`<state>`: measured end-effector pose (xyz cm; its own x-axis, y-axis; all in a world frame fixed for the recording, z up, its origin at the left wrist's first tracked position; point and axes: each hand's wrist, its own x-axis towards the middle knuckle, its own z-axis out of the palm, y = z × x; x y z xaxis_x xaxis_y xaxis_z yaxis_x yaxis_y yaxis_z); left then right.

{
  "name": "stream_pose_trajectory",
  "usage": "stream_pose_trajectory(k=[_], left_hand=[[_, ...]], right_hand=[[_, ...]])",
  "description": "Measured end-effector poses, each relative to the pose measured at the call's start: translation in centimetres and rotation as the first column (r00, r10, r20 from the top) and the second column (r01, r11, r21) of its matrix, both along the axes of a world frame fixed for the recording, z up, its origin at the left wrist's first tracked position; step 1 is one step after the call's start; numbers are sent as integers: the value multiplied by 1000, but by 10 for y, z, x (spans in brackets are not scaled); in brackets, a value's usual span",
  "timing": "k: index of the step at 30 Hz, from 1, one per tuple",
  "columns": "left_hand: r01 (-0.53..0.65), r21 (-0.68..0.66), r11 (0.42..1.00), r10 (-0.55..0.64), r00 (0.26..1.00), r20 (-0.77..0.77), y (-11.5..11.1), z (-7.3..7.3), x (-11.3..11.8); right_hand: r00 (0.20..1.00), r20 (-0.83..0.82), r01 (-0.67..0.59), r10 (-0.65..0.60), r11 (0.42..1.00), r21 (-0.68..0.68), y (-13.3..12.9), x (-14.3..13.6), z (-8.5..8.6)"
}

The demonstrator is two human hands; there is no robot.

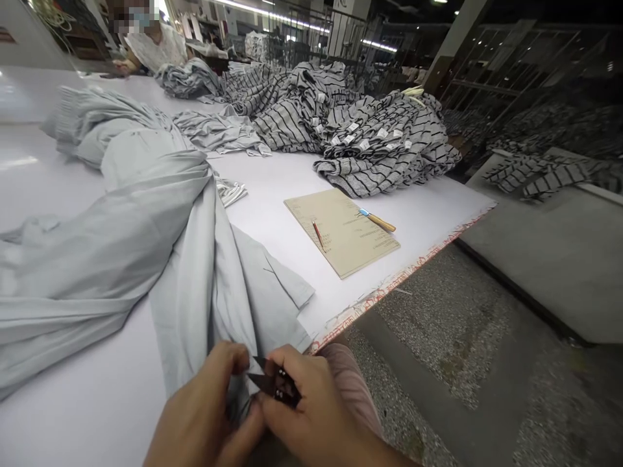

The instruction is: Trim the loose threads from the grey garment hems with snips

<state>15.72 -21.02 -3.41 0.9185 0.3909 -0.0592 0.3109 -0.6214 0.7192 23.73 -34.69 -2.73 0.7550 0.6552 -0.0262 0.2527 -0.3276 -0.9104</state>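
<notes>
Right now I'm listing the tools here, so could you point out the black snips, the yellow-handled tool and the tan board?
Black snips [267,384]: head view, on the lower blade.
Yellow-handled tool [378,221]: head view, on the handle.
Tan board [344,239]: head view, on its bare surface.

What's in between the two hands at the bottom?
The open black snips, pale grey cloth behind them, show between the left hand and the right hand in the head view.

A board [344,237] bears a pencil [318,235] at its nine o'clock; at its three, a yellow-handled tool [378,221] overlaps the edge. From the board, striped cloth [360,126] heaps at one o'clock, a person [159,49] is at ten, and speckled floor [442,327] shows at four.
</notes>
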Motion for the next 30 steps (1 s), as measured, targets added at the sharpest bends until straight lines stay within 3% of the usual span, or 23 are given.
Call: stream_pose_trajectory(k=[2, 4, 7, 9, 13, 18, 24, 30], left_hand=[[-30, 4, 1000, 30, 998, 55, -2, -5, 2], [-88, -108, 990, 99, 990, 99, -3, -6, 2], [-123, -348, 929, 173, 978, 116, -5, 2, -1], [-142, -414, 899, 207, 971, 118, -7, 11, -3], [-189, -452, 872, 264, 958, 109, -9, 22, -6], [-205, -475, 856, 276, 958, 83, -12, 19, -5], [-237, -515, 824, 297, 954, 35, -12, 22, -7], [-273, -537, 798, 296, 954, -44, -7, 22, -6]], right_hand=[[998, 62, -23, 23, 1000, 3, -1, -3, 2], [995, 96, -40, 38, 999, 21, -2, -4, 0], [991, 124, -58, 54, 998, 26, -6, -4, -4], [989, 132, -70, 67, 998, 12, -9, -4, -6], [987, 123, -102, 107, 994, -44, -14, -9, -12], [968, 201, -145, 149, 989, -33, -14, -16, -18], [959, 259, -119, 111, 993, 13, -8, -17, -16], [992, 113, -62, 54, 995, 72, -2, -11, -19]])
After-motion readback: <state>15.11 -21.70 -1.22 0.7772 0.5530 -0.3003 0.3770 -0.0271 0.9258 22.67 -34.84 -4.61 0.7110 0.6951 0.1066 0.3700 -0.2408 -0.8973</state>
